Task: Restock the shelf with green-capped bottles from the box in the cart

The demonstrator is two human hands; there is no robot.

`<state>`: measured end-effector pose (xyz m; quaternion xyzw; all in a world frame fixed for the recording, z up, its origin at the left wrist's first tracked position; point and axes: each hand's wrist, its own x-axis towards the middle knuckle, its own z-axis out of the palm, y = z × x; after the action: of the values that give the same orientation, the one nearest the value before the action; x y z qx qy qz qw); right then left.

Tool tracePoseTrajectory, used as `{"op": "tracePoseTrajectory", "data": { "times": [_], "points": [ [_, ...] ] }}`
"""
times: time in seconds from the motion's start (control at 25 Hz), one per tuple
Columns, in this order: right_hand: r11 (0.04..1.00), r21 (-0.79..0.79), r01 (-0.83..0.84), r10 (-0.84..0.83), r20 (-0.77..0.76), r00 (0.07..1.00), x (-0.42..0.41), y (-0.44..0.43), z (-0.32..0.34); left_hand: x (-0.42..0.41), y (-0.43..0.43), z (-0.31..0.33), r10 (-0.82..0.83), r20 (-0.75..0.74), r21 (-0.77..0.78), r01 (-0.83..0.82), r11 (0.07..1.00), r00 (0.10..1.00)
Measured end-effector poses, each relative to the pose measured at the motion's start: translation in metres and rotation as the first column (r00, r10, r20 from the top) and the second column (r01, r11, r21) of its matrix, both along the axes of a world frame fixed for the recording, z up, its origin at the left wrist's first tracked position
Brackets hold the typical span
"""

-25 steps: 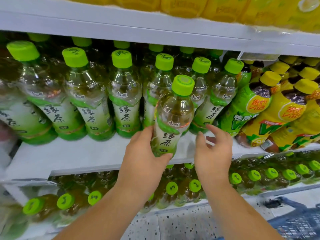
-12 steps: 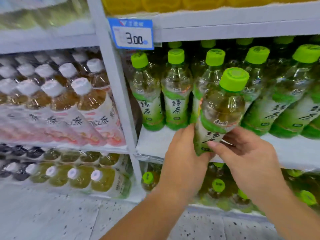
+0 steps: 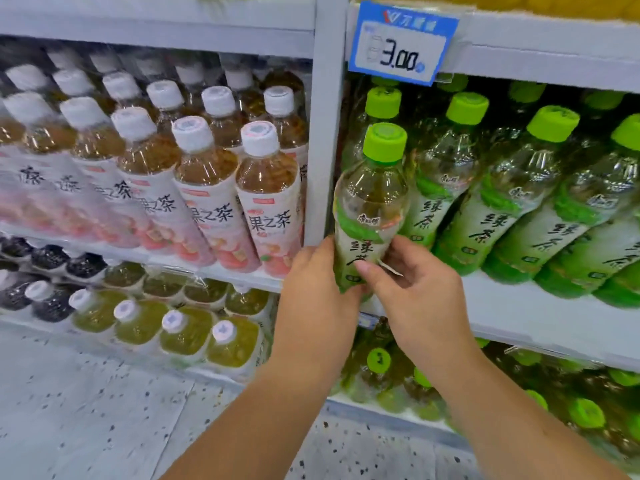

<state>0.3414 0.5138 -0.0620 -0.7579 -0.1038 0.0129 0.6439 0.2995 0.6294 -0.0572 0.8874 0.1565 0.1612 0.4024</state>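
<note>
Green-capped bottle [image 3: 370, 209] is held upright at the shelf's [image 3: 512, 308] nine o'clock end; left hand [image 3: 317, 285] wraps its base from nine o'clock; right hand [image 3: 414, 292] pinches its label from three o'clock.

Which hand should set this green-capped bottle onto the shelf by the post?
Left, probably: the left hand wraps the lower body of the bottle and looks to bear it, while the right hand only pinches the label with thumb and fingers.

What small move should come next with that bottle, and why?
Probably set the held bottle down on the shelf beside the post: left hand and right hand grip its lower half, and it hangs at the left end of the green row.
</note>
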Motion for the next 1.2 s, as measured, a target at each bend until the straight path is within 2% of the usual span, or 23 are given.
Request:
{"op": "tracePoseTrajectory", "data": {
  "times": [0.16,0.44,0.68,0.88,1.0,1.2],
  "points": [
    [0.997,-0.071,0.037,-0.035,0.028,0.999,0.002,0.004,-0.002,0.001,0.001,0.004,0.013,-0.015,0.041,-0.013,0.999,1.0],
    [1.0,-0.02,0.013,-0.013,-0.004,1.0,0.0,0.002,-0.004,-0.002,0.005,0.005,0.058,-0.101,0.163,-0.041,0.986,0.993],
    [0.998,0.002,-0.056,0.056,-0.018,0.998,0.004,-0.004,-0.005,-0.002,0.019,-0.008,-0.032,-0.04,-0.001,0.032,0.999,0.999],
    [0.995,-0.062,-0.077,0.073,-0.064,0.995,0.011,-0.01,-0.007,-0.005,0.028,-0.012,-0.078,0.016,-0.002,0.078,0.997,0.997],
    [0.99,-0.128,-0.063,0.054,-0.076,0.996,0.01,-0.013,-0.01,-0.009,0.027,-0.011,-0.049,0.043,-0.04,0.051,0.998,0.998],
    [0.975,-0.219,-0.037,0.014,-0.105,0.994,0.001,-0.015,-0.001,-0.012,0.017,-0.002,0.004,0.018,-0.234,0.0,0.972,1.0]
  ]
}}
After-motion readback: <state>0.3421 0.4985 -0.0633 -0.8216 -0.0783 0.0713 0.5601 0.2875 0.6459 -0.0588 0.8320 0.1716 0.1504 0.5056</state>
